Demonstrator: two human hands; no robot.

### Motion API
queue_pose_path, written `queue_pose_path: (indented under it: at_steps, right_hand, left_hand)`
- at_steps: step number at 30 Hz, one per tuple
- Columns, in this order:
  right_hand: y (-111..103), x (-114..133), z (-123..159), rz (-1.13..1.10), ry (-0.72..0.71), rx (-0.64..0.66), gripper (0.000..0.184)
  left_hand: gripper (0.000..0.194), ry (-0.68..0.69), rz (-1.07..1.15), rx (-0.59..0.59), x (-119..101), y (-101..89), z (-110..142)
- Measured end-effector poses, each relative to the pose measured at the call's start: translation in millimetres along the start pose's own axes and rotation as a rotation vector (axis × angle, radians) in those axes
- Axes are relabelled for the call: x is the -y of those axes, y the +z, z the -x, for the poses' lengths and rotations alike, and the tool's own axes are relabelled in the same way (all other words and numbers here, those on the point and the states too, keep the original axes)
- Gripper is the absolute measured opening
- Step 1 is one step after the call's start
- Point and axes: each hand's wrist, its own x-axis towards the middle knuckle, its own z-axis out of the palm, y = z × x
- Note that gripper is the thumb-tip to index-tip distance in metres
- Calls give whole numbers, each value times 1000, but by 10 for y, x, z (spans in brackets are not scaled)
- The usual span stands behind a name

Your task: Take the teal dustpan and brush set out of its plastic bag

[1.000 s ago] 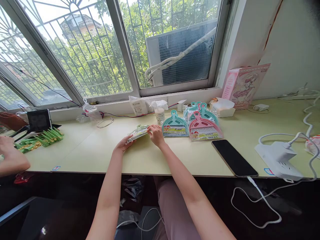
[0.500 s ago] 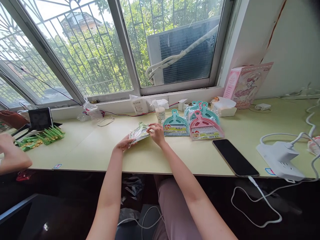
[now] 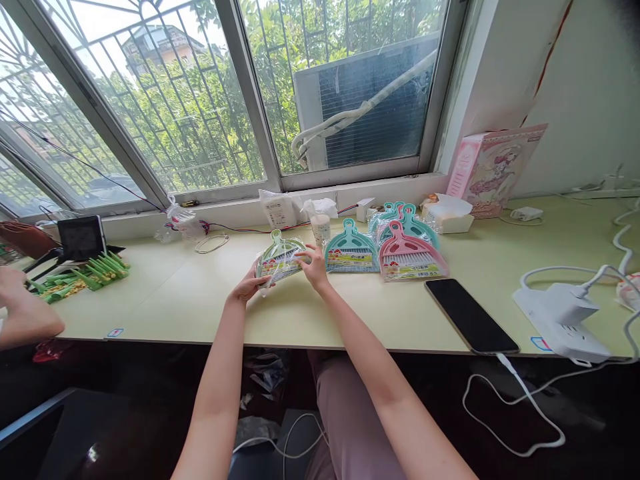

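Note:
A green mini dustpan and brush set [image 3: 280,255] in clear plastic wrap is held up over the table, its handle pointing away from me. My left hand [image 3: 249,285] grips its lower left corner, fingers closed on the wrap. At the right edge my right hand [image 3: 314,267] is closed on the same set. Just to the right stands a teal dustpan set [image 3: 351,248], and beside it a pink dustpan set [image 3: 411,253] leans in front of more teal ones [image 3: 411,223]. All carry printed labels.
A plastic cup [image 3: 321,229] stands behind my right hand. To the right lie a black phone [image 3: 470,315] on a cable and a white power strip [image 3: 563,320]. Tissues [image 3: 447,212] and a pink box [image 3: 495,170] are at the back. Another person's arm [image 3: 25,310] rests far left.
The green dustpan set has tipped up, so its label and handle now face me more. My right hand has shifted slightly down along its right edge.

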Motion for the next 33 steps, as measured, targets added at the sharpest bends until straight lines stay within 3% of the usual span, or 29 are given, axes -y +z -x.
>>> queue_pose_path:
  at_steps: [3,6,8,11,13,15,17,19,23,25,29,33]
  right_hand:
    - [-8,-41,-13,-24,73,0,42]
    - [9,-88,-29,-145,269,-15,71]
    - [44,-107,-37,-286,429,29,63]
    - [109,-101,-48,-521,612,90,34]
    - [140,-84,-55,-623,686,52,24]
    - [155,-76,-57,-681,732,-20,21]
    - [166,-86,-53,-716,763,-78,21]
    - [183,-115,-40,-731,801,-112,21]
    - [235,-179,-13,-668,819,-112,24]
    - [253,-196,-6,-622,805,-106,27]
    - [262,-201,13,-569,767,-59,29]
    - [280,-172,54,-493,629,-25,41]
  left_hand:
    - [106,-4,-8,18,1,34,3]
    - [109,-13,-16,18,-4,52,2]
    - [111,-12,-31,10,-29,49,7]
    - [118,0,-91,-56,-103,32,36]
    - [119,33,-118,-67,-168,21,71]
    - [120,75,-119,6,-227,23,109]
    - [121,86,-127,98,-268,40,138]
    - [115,67,-161,114,-281,66,143]
    - [63,50,-261,-84,-227,89,76]
    - [50,66,-288,-172,-176,76,26]
    - [51,74,-285,-247,-82,49,-51]
    - [60,99,-201,-351,-53,55,-80]
